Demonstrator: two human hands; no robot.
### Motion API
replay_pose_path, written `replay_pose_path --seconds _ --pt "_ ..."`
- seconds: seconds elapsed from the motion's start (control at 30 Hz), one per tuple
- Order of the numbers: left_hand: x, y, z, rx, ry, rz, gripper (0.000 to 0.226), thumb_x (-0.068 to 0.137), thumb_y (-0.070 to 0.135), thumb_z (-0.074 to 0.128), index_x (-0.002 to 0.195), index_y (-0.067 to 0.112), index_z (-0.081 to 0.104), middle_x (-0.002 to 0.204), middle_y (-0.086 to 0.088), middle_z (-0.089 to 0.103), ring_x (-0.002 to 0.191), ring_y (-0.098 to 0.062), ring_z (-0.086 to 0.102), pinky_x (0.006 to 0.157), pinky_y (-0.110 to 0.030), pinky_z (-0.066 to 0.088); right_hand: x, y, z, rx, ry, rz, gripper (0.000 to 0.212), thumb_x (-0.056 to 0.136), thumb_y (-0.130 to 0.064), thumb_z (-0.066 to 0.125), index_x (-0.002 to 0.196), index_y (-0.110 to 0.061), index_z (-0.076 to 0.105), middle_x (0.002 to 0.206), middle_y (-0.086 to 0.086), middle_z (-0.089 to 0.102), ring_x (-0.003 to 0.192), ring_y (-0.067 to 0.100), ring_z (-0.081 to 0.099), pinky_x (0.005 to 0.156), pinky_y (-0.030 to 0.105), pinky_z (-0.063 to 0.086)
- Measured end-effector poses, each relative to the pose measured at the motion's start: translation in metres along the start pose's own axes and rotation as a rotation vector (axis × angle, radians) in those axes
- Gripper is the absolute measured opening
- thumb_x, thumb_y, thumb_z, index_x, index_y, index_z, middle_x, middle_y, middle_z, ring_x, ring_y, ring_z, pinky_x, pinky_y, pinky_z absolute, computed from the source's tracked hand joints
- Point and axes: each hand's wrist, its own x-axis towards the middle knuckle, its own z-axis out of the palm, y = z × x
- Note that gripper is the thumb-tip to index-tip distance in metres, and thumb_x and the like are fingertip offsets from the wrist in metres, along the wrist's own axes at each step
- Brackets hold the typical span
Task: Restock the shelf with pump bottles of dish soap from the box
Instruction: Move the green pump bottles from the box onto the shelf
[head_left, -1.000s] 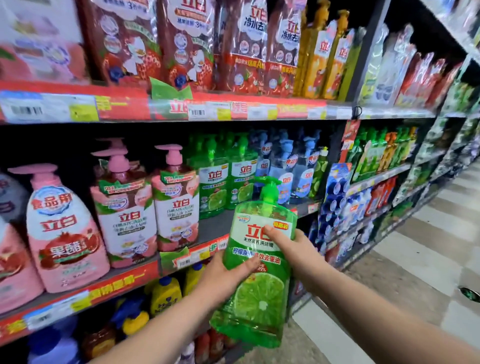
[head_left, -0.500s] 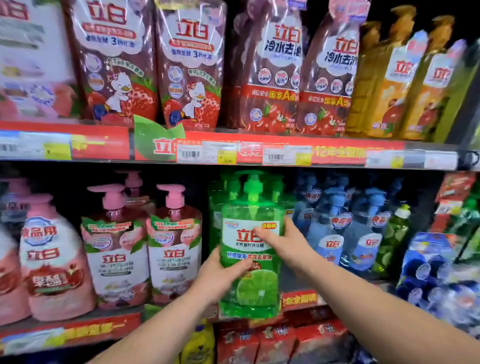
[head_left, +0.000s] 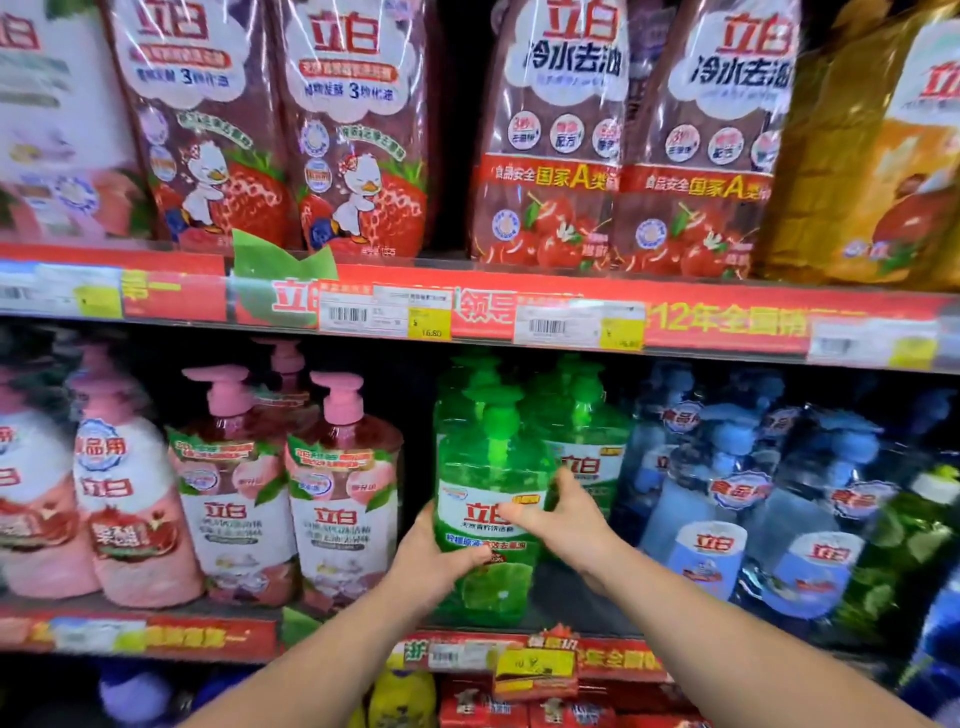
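Placing step: both hands on green pump bottle (head_left: 488, 499), L hand (head_left: 434, 564) wrapped low on its left side, R hand (head_left: 563, 517) across label. Btl sits at near edge of shelf (head_left: 358, 621), in front of other green btls (head_left: 582, 441), pink row left, blue row right. Next, I judge: push it back flush w/ row, label facing out, then release.

Middle shelf (head_left: 363, 605) — we note one open channel, the dark gap (head_left: 418, 431) between the pink pump bottles (head_left: 343, 499) and the green pump bottles (head_left: 582, 447). Blue bottles (head_left: 727, 499) pack the right side tight. Overhead, the upper shelf edge (head_left: 519, 312) sits close above the pump heads — little clearance there. A strip of bare shelf (head_left: 566, 603) lies before the green row.
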Motion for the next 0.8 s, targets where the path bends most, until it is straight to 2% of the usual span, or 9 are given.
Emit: replay_pose_path --seconds 0.1,0.17,0.2,0.3,0.4,0.5,0.6,0.7,0.8 --pt "0.001 -0.005 -0.001 0.049 0.003 0.008 0.06 0.073 0.016 0.078 0.124 0.022 0.047 0.107 0.008 0.065 0.095 -0.004 0.061 0.076 -0.018 0.048 0.002 0.005 0.001 -0.047 -0.006 -0.024 0.052 0.068 -0.021 0.084 0.105 -0.025 0.047 0.104 -0.004 0.067 0.094 0.007 0.064 0.086 0.025 0.052" --pt "0.001 -0.006 0.0 0.088 0.027 0.014 0.063 0.073 0.019 0.079 0.126 0.02 0.045 0.11 0.008 0.063 0.099 -0.008 0.059 0.082 -0.022 0.046 0.001 0.008 0.001 -0.097 -0.039 -0.058 0.056 0.064 -0.018 0.086 0.1 -0.03 0.044 0.097 -0.014 0.063 0.084 -0.008 0.061 0.072 0.007 0.048" --pt "0.001 -0.006 0.0 0.111 0.047 0.023 0.065 0.072 0.021 0.079 0.127 0.02 0.044 0.11 0.009 0.061 0.1 -0.008 0.058 0.083 -0.022 0.044 0.001 0.01 0.002 -0.123 -0.055 -0.072 0.059 0.063 -0.016 0.086 0.1 -0.031 0.042 0.096 -0.016 0.061 0.081 -0.012 0.059 0.067 0.003 0.045" --pt "0.001 -0.007 0.002 0.147 0.093 0.049 0.066 0.071 0.022 0.08 0.127 0.018 0.045 0.105 0.01 0.061 0.096 -0.007 0.056 0.081 -0.02 0.043 0.002 0.014 0.007 -0.183 -0.045 -0.076 0.069 0.062 -0.016 0.085 0.111 -0.026 0.037 0.098 -0.015 0.059 0.085 -0.004 0.057 0.066 0.005 0.04" --pt "0.003 -0.008 0.002 0.141 0.136 0.042 0.065 0.071 0.02 0.08 0.127 0.015 0.047 0.108 0.006 0.062 0.099 -0.01 0.057 0.085 -0.025 0.045 0.007 0.014 0.013 -0.212 -0.027 -0.089 0.073 0.064 -0.017 0.085 0.12 -0.018 0.038 0.097 -0.014 0.056 0.093 0.004 0.055 0.079 0.016 0.041" --pt "0.005 -0.007 -0.001 0.169 0.141 0.029 0.065 0.072 0.02 0.079 0.128 0.014 0.046 0.115 0.002 0.062 0.101 -0.011 0.056 0.086 -0.026 0.045 0.01 0.013 0.016 -0.243 -0.024 -0.076 0.072 0.065 -0.021 0.084 0.121 -0.019 0.04 0.102 -0.01 0.054 0.099 0.007 0.051 0.087 0.022 0.039" --pt "0.004 -0.007 -0.001 0.164 0.142 0.019 0.066 0.074 0.021 0.078 0.13 0.015 0.045 0.12 0.001 0.062 0.101 -0.01 0.056 0.087 -0.027 0.046 0.013 0.012 0.015 -0.249 -0.053 -0.067 0.074 0.066 -0.021 0.084 0.125 -0.017 0.04 0.107 -0.009 0.054 0.103 0.009 0.05 0.091 0.024 0.039" --pt "0.004 -0.007 0.002 0.174 0.16 -0.002 0.07 0.075 0.023 0.077 0.134 0.015 0.041 0.125 -0.001 0.06 0.112 -0.017 0.057 0.096 -0.035 0.047 0.013 0.011 0.013 -0.246 -0.069 -0.064 0.074 0.068 -0.019 0.083 0.127 -0.016 0.039 0.109 -0.008 0.054 0.104 0.008 0.049 0.09 0.023 0.038" --pt "0.004 -0.004 0.002 0.185 0.153 -0.036 0.072 0.076 0.025 0.076 0.136 0.016 0.037 0.126 0.0 0.059 0.113 -0.017 0.056 0.095 -0.034 0.047 0.013 0.014 0.013 -0.247 -0.046 -0.05 0.074 0.068 -0.021 0.083 0.128 -0.016 0.04 0.113 -0.006 0.056 0.105 0.01 0.05 0.09 0.024 0.039"
